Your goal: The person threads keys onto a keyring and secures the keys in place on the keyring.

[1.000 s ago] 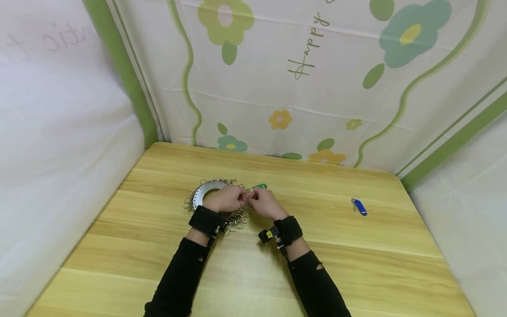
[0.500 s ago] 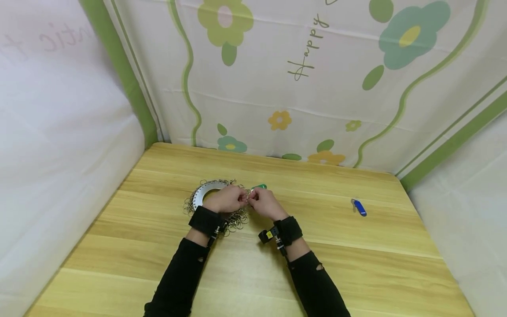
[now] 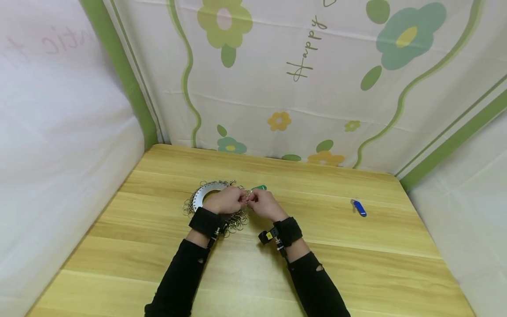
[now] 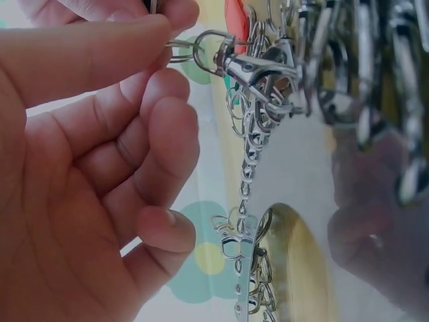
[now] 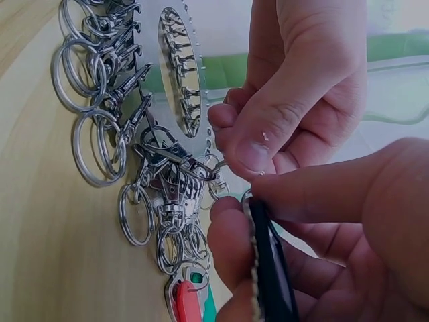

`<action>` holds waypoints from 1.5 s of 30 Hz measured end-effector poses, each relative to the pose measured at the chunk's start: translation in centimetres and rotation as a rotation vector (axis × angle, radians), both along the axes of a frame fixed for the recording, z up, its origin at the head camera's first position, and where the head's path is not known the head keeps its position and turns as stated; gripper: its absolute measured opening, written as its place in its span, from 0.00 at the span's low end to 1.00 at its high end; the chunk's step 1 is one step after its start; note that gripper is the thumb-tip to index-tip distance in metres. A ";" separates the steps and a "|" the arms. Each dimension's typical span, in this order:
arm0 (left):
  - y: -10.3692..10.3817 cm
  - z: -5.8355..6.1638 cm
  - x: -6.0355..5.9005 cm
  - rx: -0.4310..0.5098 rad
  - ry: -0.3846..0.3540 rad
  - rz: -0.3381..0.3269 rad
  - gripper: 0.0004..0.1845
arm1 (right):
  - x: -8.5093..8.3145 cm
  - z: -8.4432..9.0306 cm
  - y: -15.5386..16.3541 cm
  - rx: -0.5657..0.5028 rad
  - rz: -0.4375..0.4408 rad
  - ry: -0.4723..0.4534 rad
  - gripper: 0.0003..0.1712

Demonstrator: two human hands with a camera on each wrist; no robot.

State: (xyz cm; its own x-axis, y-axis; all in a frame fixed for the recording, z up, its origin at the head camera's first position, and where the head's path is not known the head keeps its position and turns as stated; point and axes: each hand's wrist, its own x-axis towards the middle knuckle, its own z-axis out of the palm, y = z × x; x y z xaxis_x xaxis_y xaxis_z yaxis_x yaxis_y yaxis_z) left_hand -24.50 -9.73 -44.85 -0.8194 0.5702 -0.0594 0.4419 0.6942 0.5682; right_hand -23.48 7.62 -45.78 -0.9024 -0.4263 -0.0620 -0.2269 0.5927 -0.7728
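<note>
A round metal disc (image 3: 203, 192) hung with several key rings and clasps (image 5: 94, 147) lies on the wooden table (image 3: 253, 273). My left hand (image 3: 240, 200) rests over the disc and pinches a small split ring (image 4: 181, 50) joined to a lobster clasp (image 4: 251, 64). My right hand (image 3: 251, 201) meets it fingertip to fingertip and pinches a flat black key tag (image 5: 271, 268) at that ring. Red and green tags (image 5: 191, 302) hang from the bunch just below; the green tag (image 3: 259, 187) peeks out behind my right hand.
A blue key tag (image 3: 359, 208) with a small ring lies alone on the table to the right. Flowered cloth walls (image 3: 301, 88) close in the table at the back and both sides. Bare wood stretches in front of my forearms.
</note>
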 end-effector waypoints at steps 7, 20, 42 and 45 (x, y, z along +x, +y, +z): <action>0.1 0.0 -0.1 0.004 -0.001 0.018 0.09 | 0.0 0.2 0.0 0.007 0.007 0.026 0.05; -0.2 0.0 -0.2 0.045 -0.007 -0.002 0.09 | -0.1 0.2 -0.2 0.022 -0.044 0.007 0.05; -0.3 -0.1 -0.2 0.020 -0.023 -0.003 0.12 | -0.2 0.1 -0.3 0.030 -0.048 0.026 0.05; -0.2 -0.1 -0.2 0.004 -0.025 -0.002 0.12 | -0.1 0.3 -0.3 0.031 -0.041 0.024 0.05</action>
State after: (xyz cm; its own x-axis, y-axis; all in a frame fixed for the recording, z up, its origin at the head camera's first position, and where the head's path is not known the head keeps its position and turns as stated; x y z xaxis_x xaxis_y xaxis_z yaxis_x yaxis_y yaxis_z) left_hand -24.66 -9.97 -44.96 -0.8166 0.5721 -0.0771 0.4291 0.6910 0.5817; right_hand -23.54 7.35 -45.50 -0.9203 -0.3877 -0.0523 -0.2208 0.6251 -0.7487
